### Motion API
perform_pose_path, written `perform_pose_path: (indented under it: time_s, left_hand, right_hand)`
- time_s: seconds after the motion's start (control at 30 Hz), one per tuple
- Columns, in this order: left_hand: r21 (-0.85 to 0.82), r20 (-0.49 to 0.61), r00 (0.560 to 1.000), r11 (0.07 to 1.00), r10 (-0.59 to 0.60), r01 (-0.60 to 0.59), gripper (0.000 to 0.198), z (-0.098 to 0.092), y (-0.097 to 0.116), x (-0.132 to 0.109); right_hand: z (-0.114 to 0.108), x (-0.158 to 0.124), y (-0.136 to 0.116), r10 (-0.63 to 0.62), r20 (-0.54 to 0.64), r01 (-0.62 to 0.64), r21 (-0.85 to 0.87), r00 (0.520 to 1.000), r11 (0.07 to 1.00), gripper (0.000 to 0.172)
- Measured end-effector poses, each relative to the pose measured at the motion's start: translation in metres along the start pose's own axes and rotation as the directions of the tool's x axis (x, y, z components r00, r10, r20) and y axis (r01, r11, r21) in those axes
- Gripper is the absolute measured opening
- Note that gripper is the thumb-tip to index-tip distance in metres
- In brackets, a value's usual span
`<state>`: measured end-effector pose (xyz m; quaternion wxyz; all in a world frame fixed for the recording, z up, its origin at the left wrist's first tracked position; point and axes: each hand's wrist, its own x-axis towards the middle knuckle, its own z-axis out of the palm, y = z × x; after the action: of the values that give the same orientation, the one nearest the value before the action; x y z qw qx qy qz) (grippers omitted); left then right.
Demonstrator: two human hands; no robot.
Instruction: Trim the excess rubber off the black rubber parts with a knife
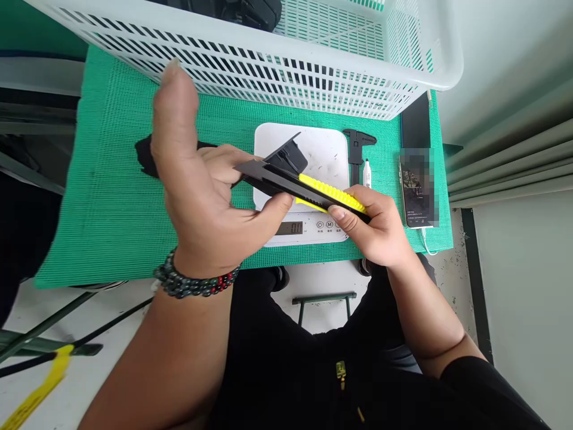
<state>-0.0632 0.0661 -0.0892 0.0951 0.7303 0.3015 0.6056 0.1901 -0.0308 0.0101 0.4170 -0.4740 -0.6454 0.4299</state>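
My right hand [376,230] grips a yellow and black utility knife [332,192], its thumb on the side of the handle. The knife points left, its blade end by a black plastic part [289,156] with a flat flange. My left hand [201,197] holds this part from below and the left, thumb bent across toward the knife and one finger stretched up. Fingers hide much of the part, and whether the blade touches it I cannot tell. Both are above a white digital scale [302,237].
A white plastic basket [250,65] with black parts inside stands at the back. Right of the scale lie a black caliper [356,152], a white marker [367,174] and a phone [417,197] with a cable. Another black piece [145,156] rests on the green mat [111,233] behind my left hand.
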Motion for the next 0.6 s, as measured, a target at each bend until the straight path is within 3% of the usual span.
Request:
perform_pose_path:
  time_s: [0.1, 0.33, 0.6]
  left_hand:
    - [-0.010, -0.004, 1.000, 1.000, 0.018, -0.018, 0.149, 0.001, 0.001, 0.000]
    - [0.061, 0.004, 0.998, 0.996, -0.065, 0.065, 0.144, -0.002, 0.008, 0.000]
    - [0.073, 0.071, 0.996, 0.996, 0.051, -0.056, 0.134, -0.001, 0.030, 0.012]
  right_hand:
    - [0.000, 0.000, 0.000, -0.005, 0.002, 0.005, -0.001, 1.000, 1.000, 0.034]
    - [-0.001, 0.001, 0.001, -0.015, 0.001, 0.015, 0.003, 1.000, 1.000, 0.035]
    - [-0.001, 0.000, -0.001, 0.011, 0.001, -0.011, -0.017, 1.000, 1.000, 0.045]
